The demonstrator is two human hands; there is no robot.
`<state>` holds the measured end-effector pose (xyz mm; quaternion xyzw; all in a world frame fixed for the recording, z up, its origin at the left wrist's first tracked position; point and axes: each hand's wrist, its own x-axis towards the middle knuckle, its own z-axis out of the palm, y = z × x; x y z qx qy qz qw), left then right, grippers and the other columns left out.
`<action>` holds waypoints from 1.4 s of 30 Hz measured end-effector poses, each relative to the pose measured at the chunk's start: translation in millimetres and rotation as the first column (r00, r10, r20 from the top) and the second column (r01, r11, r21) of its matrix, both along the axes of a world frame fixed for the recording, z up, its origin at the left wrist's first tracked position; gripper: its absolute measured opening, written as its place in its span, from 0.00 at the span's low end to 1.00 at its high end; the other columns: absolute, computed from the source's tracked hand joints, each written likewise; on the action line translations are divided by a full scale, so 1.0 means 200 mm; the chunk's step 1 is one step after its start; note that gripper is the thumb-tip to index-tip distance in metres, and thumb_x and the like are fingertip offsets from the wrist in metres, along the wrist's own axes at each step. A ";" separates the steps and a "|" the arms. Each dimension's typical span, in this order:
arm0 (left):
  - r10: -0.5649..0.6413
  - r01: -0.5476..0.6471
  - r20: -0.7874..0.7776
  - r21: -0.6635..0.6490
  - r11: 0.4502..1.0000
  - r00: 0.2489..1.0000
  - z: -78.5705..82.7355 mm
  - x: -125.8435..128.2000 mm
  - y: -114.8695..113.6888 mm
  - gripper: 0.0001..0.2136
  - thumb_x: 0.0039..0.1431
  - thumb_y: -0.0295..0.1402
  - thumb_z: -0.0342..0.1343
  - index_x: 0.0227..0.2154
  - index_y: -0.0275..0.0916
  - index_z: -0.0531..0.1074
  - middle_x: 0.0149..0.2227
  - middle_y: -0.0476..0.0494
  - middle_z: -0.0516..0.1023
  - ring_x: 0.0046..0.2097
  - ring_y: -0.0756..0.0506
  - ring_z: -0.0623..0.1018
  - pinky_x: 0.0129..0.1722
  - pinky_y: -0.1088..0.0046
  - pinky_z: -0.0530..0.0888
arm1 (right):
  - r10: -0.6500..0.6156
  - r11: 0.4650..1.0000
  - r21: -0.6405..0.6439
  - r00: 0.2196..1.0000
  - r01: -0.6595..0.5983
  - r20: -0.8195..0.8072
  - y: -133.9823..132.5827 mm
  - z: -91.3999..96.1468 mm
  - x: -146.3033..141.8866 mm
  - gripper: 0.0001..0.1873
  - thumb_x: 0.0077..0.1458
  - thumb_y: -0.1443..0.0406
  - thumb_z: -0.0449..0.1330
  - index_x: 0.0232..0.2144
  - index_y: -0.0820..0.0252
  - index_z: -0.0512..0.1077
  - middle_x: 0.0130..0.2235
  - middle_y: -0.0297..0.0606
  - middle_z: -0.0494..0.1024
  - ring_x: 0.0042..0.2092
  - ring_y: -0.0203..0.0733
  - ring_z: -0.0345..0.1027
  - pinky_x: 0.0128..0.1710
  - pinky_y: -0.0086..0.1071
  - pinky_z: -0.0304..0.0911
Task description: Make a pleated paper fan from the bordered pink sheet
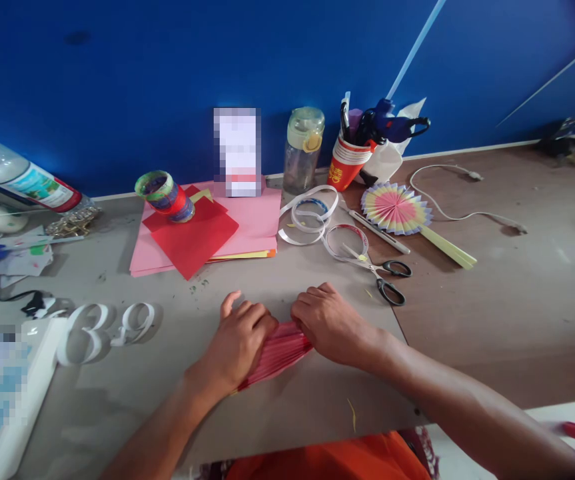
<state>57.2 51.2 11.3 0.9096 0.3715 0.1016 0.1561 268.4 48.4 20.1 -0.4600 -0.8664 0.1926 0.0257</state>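
Note:
A strip of red paper folded into tight pleats (281, 353) lies on the grey table (177, 347) near its front edge. My left hand (240, 340) is closed on the left part of it, fingers curled over the pleats. My right hand (330, 323) is closed on the right end, pressing the folds down. The two hands almost touch above the paper. Most of the pleated strip is hidden under my fingers.
Behind lie a stack of pink and red paper sheets (217, 230), a tape roll (164, 195), white ribbon loops (310, 215), scissors (384, 277), a finished multicoloured paper fan (402, 212), a bottle (303, 148) and a cup of tools (350, 160). White numerals (102, 330) lie left.

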 end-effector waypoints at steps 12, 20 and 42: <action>0.013 -0.013 -0.007 -0.018 1.000 1.000 -0.01 0.00 0.01 0.12 0.62 0.23 0.43 0.33 0.42 0.71 0.32 0.50 0.71 0.36 0.48 0.69 0.58 0.54 0.51 | 0.017 0.999 -0.036 0.999 -0.015 0.038 0.02 0.03 0.03 0.07 0.58 0.70 0.52 0.29 0.61 0.68 0.34 0.39 0.72 0.36 0.40 0.62 0.35 0.34 0.46; 0.025 -0.025 0.001 -0.008 1.000 1.000 -0.02 0.00 0.00 0.12 0.62 0.22 0.44 0.33 0.42 0.71 0.32 0.50 0.71 0.35 0.48 0.69 0.58 0.54 0.51 | 0.067 0.998 -0.002 0.991 -0.068 0.114 0.00 0.03 0.02 0.06 0.56 0.73 0.52 0.30 0.62 0.68 0.33 0.41 0.72 0.34 0.41 0.62 0.35 0.36 0.46; 0.011 -0.011 -0.062 0.002 1.000 0.998 -0.01 0.00 0.00 0.13 0.61 0.20 0.43 0.33 0.43 0.71 0.32 0.51 0.71 0.36 0.48 0.69 0.59 0.53 0.52 | 0.210 0.971 0.097 0.972 -0.220 0.105 0.00 0.02 0.01 0.06 0.57 0.72 0.51 0.32 0.62 0.67 0.35 0.41 0.70 0.35 0.41 0.58 0.35 0.36 0.46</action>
